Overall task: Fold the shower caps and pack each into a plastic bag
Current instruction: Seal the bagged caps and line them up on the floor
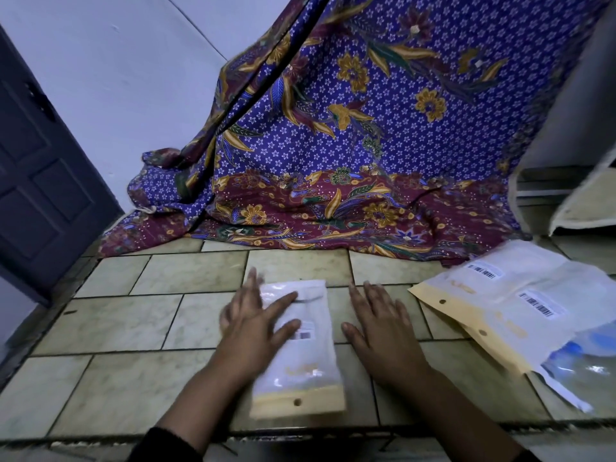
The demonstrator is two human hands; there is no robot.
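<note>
The left grip [256, 323] lies open, fingers straight and spread, flat on the left part of a plastic bag [300, 368] in the near middle of the tiled worktop [133, 321]. The hand is blurred, so how hard it presses cannot be told. The bag lies lengthwise, its yellow punched header towards the near edge, with something white inside, probably a folded cap. Just right of the bag and apart from it, the right grip [383, 328] rests open, palm down on the bare tile, holding nothing. Further right lies an overlapping pile of bags [500, 295] with barcode labels, and at its near end a blue shower cap [586, 358] under clear film. The step looks like flattening a packed bag. Next, that bag should join the pile, and another cap needs folding.
</note>
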